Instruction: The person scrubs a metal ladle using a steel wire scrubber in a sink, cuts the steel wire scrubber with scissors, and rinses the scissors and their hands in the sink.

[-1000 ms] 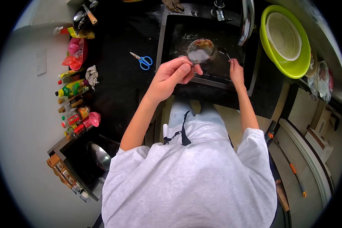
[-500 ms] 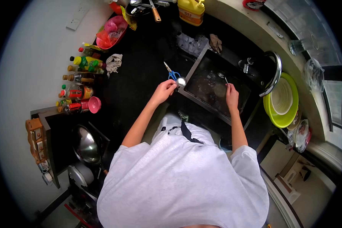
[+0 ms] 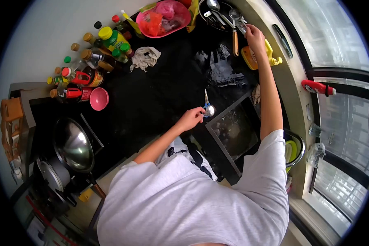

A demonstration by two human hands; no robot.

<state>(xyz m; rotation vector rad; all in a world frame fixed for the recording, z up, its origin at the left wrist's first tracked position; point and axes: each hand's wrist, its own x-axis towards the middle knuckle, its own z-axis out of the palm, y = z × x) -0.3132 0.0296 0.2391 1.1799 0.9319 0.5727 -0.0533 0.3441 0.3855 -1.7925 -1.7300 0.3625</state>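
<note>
At the left of the sink, my left hand is closed on a shiny metal spoon, whose rounded bowl points away from the fingers. Beside and partly under that spoon lie blue-handled scissors on the black counter. My right hand reaches far forward to the rim of a black pan full of utensils. Its fingers are pinched on what looks like a metal spoon, though other utensils around it blur the outline. A wooden-handled utensil sticks out of the pan close by.
The dark sink sits under my right arm. A yellow jug stands just below my right hand. Bottles, a crumpled cloth, a pink basin and a pink bowl line the left and back. A wok stands at left.
My right hand has lifted out of the sink with its spoon and moved forward to the utensil pan. The view has turned towards the back; my left hand keeps its spoon near the scissors.
</note>
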